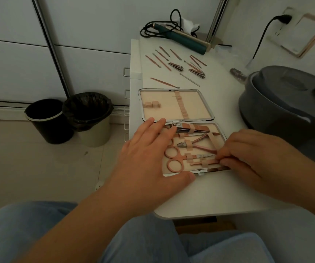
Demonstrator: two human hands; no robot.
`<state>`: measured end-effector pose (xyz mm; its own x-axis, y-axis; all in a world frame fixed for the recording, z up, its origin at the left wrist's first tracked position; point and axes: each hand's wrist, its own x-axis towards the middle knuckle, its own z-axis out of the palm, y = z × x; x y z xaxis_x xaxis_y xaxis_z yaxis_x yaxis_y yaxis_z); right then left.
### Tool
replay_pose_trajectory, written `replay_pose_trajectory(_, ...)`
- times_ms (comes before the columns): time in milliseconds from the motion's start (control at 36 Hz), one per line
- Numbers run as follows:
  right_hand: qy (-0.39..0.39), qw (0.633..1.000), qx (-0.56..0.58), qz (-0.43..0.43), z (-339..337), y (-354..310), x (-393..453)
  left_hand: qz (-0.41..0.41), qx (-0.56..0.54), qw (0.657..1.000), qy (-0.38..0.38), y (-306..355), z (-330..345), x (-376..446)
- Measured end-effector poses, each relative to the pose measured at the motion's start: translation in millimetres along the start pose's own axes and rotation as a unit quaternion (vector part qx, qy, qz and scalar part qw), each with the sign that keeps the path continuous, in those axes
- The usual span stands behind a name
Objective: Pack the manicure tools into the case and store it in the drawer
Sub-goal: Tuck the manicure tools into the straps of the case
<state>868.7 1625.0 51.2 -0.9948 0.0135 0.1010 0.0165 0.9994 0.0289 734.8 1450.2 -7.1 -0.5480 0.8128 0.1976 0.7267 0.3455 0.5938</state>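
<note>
- Case (175,105) lies open flat on the white table (200,196), right in front of the person – both halves up so the loops can be reached.
- Left hand (149,154): fingers straight, spread, pressing on the near half's left edge w/ thumb at the front rim – prob. to stop the case sliding.
- Right hand (251,156): fingertips curled, pinching a slim tool (204,162) at the near half's right side, apparently feeding it under a strap.
- Near half already holds scissors (175,158), nippers (196,144).
- Far half: beige lining, loops all empty.
- Loose tools (175,61) – sticks, clippers – sit beyond the case, unpacked.
</note>
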Motion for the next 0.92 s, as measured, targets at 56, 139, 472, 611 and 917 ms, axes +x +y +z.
replay_pose_trajectory(56,0.007,1.000,-0.011,-0.004,0,-2,0,0.000,-0.002,1.000,0.002,0,0,0)
replay_pose_trajectory(139,0.023,0.999,-0.016,-0.019,1,-4,-1,0.002,-0.003,1.000,0.002,0,0,0)
replay_pose_trajectory(472,0.033,0.998,0.058,-0.020,5,2,0,-0.005,-0.011,1.000,0.002,2,-1,-1)
replay_pose_trajectory(611,0.051,0.994,0.093,0.018,5,6,-5,-0.006,-0.003,1.000,0.000,1,-1,-1)
replay_pose_trajectory(917,0.023,0.981,0.182,0.059,5,0,0,-0.005,0.005,1.000,0.002,1,-1,-1)
